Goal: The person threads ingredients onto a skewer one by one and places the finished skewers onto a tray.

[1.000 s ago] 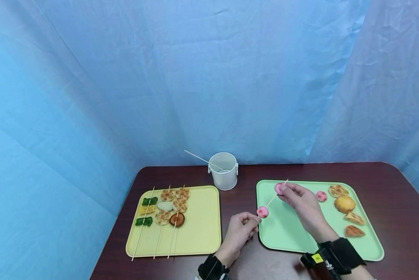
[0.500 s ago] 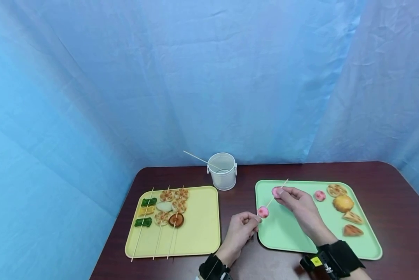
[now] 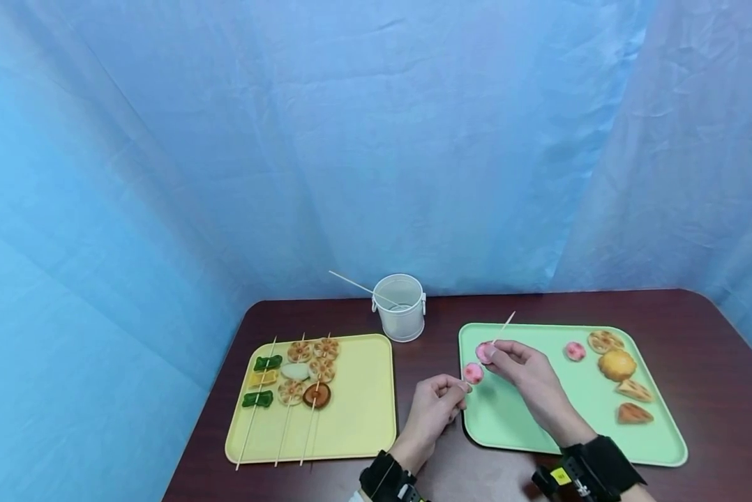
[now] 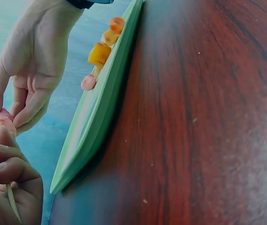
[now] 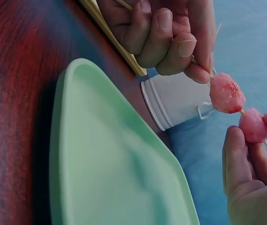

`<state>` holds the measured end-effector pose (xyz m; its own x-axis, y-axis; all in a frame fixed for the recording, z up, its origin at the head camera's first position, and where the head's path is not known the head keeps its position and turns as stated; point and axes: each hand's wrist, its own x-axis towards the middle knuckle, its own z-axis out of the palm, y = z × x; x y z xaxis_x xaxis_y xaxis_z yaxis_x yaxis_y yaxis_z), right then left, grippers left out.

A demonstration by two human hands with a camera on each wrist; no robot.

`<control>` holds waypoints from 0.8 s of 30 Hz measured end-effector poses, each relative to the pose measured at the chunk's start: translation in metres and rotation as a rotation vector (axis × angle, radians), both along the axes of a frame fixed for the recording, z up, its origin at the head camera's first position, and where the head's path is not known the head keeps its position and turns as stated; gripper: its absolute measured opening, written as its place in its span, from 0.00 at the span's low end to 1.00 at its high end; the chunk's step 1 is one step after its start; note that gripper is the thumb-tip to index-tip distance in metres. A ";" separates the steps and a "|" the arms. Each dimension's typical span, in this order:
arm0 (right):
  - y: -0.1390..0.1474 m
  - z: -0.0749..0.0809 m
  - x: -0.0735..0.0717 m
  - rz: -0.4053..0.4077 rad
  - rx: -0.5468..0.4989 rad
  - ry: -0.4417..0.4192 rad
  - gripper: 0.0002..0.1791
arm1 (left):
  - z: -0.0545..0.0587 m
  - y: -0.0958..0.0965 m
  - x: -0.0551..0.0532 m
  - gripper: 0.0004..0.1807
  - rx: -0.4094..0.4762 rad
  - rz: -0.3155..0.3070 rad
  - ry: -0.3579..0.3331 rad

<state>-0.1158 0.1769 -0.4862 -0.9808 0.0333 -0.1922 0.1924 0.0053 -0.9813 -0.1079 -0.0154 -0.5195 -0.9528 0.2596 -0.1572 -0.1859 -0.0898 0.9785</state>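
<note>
Over the left edge of the green tray (image 3: 508, 429), my left hand (image 3: 431, 411) pinches a thin wooden skewer (image 3: 506, 325) near its lower part. A pink ball (image 3: 473, 373) with reddish marks is threaded just beyond those fingertips. Higher on the same skewer is a second pink ball (image 5: 254, 125), pinched between the thumb and fingers of my right hand (image 3: 533, 383). The right wrist view shows both balls close together, the skewer passing through them and its tip sticking out past my right fingers. In the left wrist view the skewer's tail (image 4: 13, 202) crosses my left palm.
On the green tray's right side lie a loose pink ball (image 3: 575, 351), a yellow round piece (image 3: 617, 364) and several brown pieces. The yellow tray (image 3: 363, 425) at left carries 3 loaded skewers. A white bucket (image 3: 403, 324) with one skewer stands behind, between the trays.
My right hand has moved down and left, sliding the second pink ball along the skewer toward the first. More of the skewer's tip now shows. My left hand has barely moved.
</note>
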 end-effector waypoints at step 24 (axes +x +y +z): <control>0.095 0.022 -0.018 0.016 0.731 0.200 0.31 | -0.006 -0.011 -0.002 0.10 0.016 0.033 -0.009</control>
<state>-0.1334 0.2719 -0.4647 -0.9961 0.0690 0.0550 0.0054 0.6695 -0.7428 -0.1102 -0.0268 -0.5253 -0.9594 0.2310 -0.1617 -0.1913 -0.1120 0.9751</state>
